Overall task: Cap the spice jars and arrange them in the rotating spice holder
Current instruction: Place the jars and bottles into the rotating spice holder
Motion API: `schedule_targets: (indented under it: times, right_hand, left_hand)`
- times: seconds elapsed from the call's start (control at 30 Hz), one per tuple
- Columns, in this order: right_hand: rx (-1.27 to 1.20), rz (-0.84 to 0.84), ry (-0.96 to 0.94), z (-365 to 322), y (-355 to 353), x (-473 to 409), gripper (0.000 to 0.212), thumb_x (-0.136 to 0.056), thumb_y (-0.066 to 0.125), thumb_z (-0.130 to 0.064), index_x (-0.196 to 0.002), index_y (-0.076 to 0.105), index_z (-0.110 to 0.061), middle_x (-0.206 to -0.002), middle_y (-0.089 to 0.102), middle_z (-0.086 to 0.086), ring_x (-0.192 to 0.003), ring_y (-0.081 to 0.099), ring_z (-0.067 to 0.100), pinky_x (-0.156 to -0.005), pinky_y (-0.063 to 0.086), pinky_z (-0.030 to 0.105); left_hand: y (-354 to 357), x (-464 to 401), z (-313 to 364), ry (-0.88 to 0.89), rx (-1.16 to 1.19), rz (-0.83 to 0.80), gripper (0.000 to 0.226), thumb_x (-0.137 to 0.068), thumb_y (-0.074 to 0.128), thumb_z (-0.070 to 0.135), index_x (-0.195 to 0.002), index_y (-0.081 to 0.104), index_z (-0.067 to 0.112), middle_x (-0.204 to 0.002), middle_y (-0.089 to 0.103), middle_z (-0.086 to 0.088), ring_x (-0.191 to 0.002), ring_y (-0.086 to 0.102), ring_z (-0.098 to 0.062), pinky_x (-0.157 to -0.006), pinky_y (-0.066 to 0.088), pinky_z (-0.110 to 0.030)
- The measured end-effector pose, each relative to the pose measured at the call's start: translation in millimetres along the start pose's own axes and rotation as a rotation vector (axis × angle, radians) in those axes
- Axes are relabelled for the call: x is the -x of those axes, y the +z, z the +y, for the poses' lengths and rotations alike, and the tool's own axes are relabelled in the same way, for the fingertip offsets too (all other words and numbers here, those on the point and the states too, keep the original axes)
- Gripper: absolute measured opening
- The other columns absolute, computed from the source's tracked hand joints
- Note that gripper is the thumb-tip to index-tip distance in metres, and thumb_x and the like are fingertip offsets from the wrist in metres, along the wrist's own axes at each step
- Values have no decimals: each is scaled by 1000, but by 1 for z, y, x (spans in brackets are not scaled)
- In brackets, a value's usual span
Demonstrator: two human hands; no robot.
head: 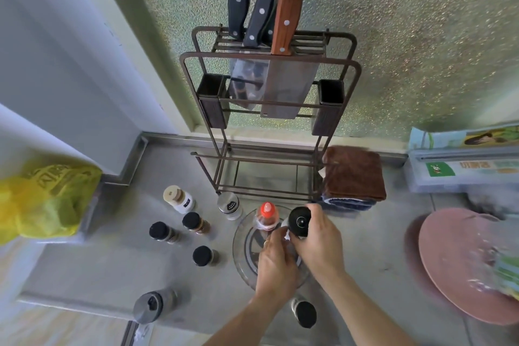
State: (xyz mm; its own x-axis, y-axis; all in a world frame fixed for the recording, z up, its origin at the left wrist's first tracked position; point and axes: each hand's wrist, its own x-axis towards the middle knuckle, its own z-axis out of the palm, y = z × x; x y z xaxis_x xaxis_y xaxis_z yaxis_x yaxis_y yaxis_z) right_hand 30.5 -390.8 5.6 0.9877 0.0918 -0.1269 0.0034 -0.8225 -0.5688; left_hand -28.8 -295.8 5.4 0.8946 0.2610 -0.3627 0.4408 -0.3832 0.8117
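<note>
A clear round rotating holder (242,236) lies on the grey counter, with a red-capped bottle (266,215) standing in its far part. My right hand (317,239) grips a jar with a black lid (300,221) over the holder's right side. My left hand (276,261) closes on the lower part of that same jar, which it hides. Left of the holder stand three black-capped jars (195,222) (163,232) (204,256), a white jar with a cork-coloured top (179,199) and a metal-topped shaker (229,205). Another black-capped jar (304,313) lies near my forearms.
A brown metal knife rack (269,121) with three knives stands behind the holder. Folded brown cloths (354,174) lie at its right. A pink plate (460,264) is at the right, a yellow bag (47,196) at the left, a grey lidded container (153,305) at the front left.
</note>
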Motion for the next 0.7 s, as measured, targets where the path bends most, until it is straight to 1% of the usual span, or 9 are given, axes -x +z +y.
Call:
schedule_targets:
  times: [0.07, 0.17, 0.3, 0.37, 0.4, 0.5, 0.57, 0.63, 0.7]
  right_hand:
    - [22, -27, 11, 2, 8, -4, 61, -75, 85, -32, -124, 52, -14, -115, 70, 6, -109, 66, 29, -84, 52, 32]
    - [69, -31, 4, 4, 17, -7, 64, -74, 86, -30, -126, 52, -13, -117, 69, 8, -111, 66, 30, -85, 53, 34]
    - [103, -55, 2, 3, 18, -5, 76, -77, 86, -30, -139, 46, -12, -131, 65, 10, -122, 62, 29, -93, 53, 36]
    - [107, -48, 6, -2, 10, 1, 85, -75, 87, -28, -144, 42, -12, -137, 60, 12, -127, 58, 31, -95, 53, 39]
    - [113, -6, -7, -6, 4, 5, 85, -74, 88, -28, -144, 43, -11, -137, 60, 13, -126, 58, 33, -91, 55, 41]
    - [106, 210, -109, -27, -10, 24, 68, -75, 85, -29, -131, 50, -13, -123, 60, 9, -113, 60, 30, -75, 60, 39]
    - [71, 292, -208, -53, -12, 35, 57, -78, 80, -30, -125, 53, -15, -118, 58, 4, -108, 58, 25, -75, 59, 34]
    - [24, 261, -276, -82, -3, 38, 49, -78, 80, -24, -121, 57, -17, -113, 60, 0, -104, 59, 22, -76, 57, 32]
    - [3, 161, -308, -108, 16, 34, 46, -78, 79, -15, -120, 60, -16, -110, 63, 1, -103, 63, 23, -82, 56, 34]
  left_hand:
    - [0, -2, 1, -31, -9, -24, 53, -80, 48, 27, -132, 54, 18, -105, 74, -1, -98, 68, -22, -85, 56, -38]
    - [-3, -3, 4, -65, -22, -47, 48, -87, 53, 10, -134, 52, 19, -104, 73, -3, -92, 69, -23, -80, 56, -37]
    - [-13, -1, 11, -76, -27, -77, 50, -78, 53, 26, -129, 54, 22, -92, 73, 1, -82, 70, -20, -76, 59, -35]
    - [-23, 1, 12, -56, -23, -57, 42, -82, 53, 19, -124, 57, 21, -90, 74, 2, -81, 69, -18, -77, 59, -36]
    - [-29, 1, 10, -50, -24, -34, 38, -86, 52, 13, -123, 59, 21, -93, 76, 3, -85, 70, -17, -79, 59, -37]
    - [-62, 6, 0, -21, -36, 24, 40, -89, 47, -1, -119, 62, 22, -100, 77, 6, -91, 74, -14, -80, 61, -35]
    - [-91, 9, -10, 56, -112, 112, 38, -89, 47, -4, -113, 63, 22, -100, 76, 8, -87, 73, -11, -78, 61, -30]
    - [-119, 6, -22, 117, -208, 218, 36, -89, 49, -4, -111, 64, 20, -105, 74, 8, -91, 71, -11, -80, 58, -30]
    - [-142, -7, -30, 102, -262, 280, 37, -90, 50, -2, -114, 65, 21, -110, 73, 5, -97, 69, -14, -82, 56, -31]
